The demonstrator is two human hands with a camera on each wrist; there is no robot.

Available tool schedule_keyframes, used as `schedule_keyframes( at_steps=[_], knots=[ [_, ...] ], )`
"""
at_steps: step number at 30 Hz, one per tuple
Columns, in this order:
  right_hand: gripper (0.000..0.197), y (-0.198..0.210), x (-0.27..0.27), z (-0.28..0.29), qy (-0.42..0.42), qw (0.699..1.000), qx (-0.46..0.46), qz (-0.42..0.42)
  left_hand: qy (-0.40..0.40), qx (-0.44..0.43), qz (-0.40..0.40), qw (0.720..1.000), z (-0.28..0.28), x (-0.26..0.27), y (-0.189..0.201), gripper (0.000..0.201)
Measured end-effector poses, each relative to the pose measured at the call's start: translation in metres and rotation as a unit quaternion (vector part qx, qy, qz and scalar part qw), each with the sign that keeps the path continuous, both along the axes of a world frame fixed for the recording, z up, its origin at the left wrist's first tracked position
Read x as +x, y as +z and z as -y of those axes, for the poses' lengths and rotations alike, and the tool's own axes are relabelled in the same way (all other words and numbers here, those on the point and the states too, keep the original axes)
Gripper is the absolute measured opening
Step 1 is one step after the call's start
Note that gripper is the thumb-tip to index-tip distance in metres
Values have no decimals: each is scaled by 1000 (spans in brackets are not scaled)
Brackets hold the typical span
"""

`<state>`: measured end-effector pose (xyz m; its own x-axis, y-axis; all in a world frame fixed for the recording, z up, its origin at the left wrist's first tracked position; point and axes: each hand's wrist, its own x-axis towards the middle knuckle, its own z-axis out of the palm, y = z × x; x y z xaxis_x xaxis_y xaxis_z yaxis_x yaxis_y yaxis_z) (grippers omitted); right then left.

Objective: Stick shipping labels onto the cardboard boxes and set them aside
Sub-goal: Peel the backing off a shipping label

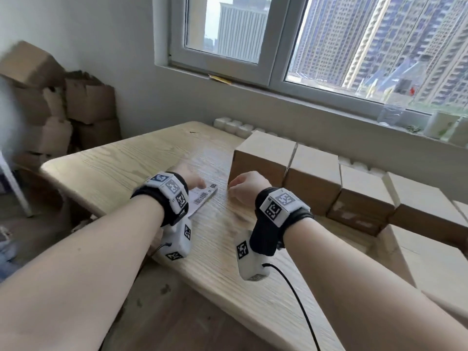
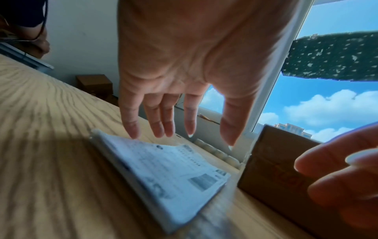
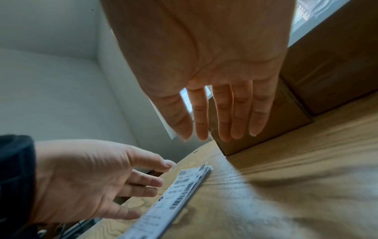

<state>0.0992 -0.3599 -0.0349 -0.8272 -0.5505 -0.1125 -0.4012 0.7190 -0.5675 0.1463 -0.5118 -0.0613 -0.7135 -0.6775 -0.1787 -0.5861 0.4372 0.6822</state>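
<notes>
A stack of white shipping labels (image 1: pixel 203 197) (image 2: pixel 163 174) (image 3: pixel 182 190) lies flat on the wooden table (image 1: pixel 121 163). My left hand (image 1: pixel 190 179) (image 2: pixel 174 129) (image 3: pixel 114 182) hovers over its left end with fingers straight and spread, the little fingertip at the stack's edge. My right hand (image 1: pixel 244 184) (image 3: pixel 216 135) is held above the table to the right of the labels, fingers straight and together, holding nothing. A row of brown cardboard boxes (image 1: pixel 263 158) (image 2: pixel 286 169) (image 3: pixel 263 134) stands just beyond the right hand.
More cardboard boxes (image 1: pixel 364 196) continue the row to the right. White cylinders (image 1: pixel 235 126) line the table's far edge under the window. A pile of brown cartons (image 1: pixel 63 105) sits on the floor at the left wall.
</notes>
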Motion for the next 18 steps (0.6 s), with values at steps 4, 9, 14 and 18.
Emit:
schedule_keyframes(
  at_steps=[4, 9, 14, 18],
  knots=[
    [22, -9, -7, 3, -9, 1000, -10, 20, 4, -33, 54, 998, 4, -4, -7, 75],
    [19, -14, -18, -2, -26, 999, -19, 41, -31, -44, 91, 994, 5, -8, -10, 51],
    [15, -15, -24, -10, -41, 997, -35, 52, -42, -73, 99, 991, 0, -11, -9, 27],
    [18, -15, -28, -19, -49, 996, -51, 61, -54, -85, 68, 993, -5, -10, 3, 26]
  ],
)
